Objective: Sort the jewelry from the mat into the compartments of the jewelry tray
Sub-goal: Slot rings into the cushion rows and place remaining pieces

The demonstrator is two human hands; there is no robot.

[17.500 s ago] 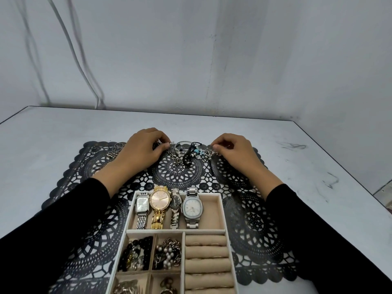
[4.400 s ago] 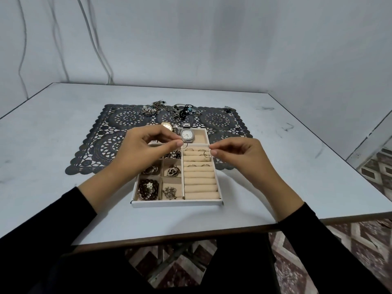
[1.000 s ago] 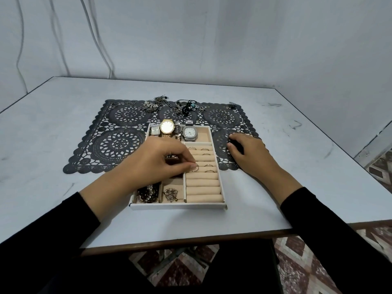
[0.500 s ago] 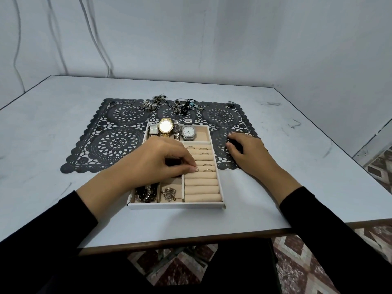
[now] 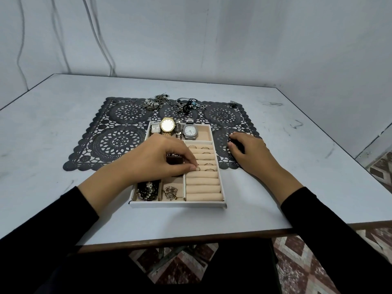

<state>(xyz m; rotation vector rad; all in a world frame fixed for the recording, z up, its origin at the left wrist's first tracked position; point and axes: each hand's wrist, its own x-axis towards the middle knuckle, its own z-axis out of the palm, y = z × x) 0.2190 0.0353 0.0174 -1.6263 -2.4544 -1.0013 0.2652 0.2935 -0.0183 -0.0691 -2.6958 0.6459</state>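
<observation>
Progress: jewelry tray [image 5: 178, 205] abt half filled. Watches [image 5: 167, 124] sit in its 12 o'clock compartment. Beads [image 5: 148, 190] and a small cluster piece [image 5: 170, 192] are in the 7 and 6 o'clock cells. Several rings are seated in the upper ring rolls [image 5: 203, 187] on the 3 o'clock side; lower rolls bare.

Left to sort: tangled pile [image 5: 186, 103] at the 12 o'clock edge of the mat [image 5: 118, 143], plus loose rings [image 5: 131, 100] near its 11 o'clock corner.

L hand [image 5: 161, 158] pinches a ring [image 5: 198, 168] betw thumb and forefinger, ring touching a middle roll. Judged mid-seating.

R hand [image 5: 248, 151] lies on mat at tray's 2 o'clock, fingers curled over smth dark. Can't tell if it grasps it.

Vs 4.4 s ago: both hands were raised over tray, fingertips close together. Now L is down at the rolls, R is off on the mat. Vs 0.5 s ago: hardly any change.
</observation>
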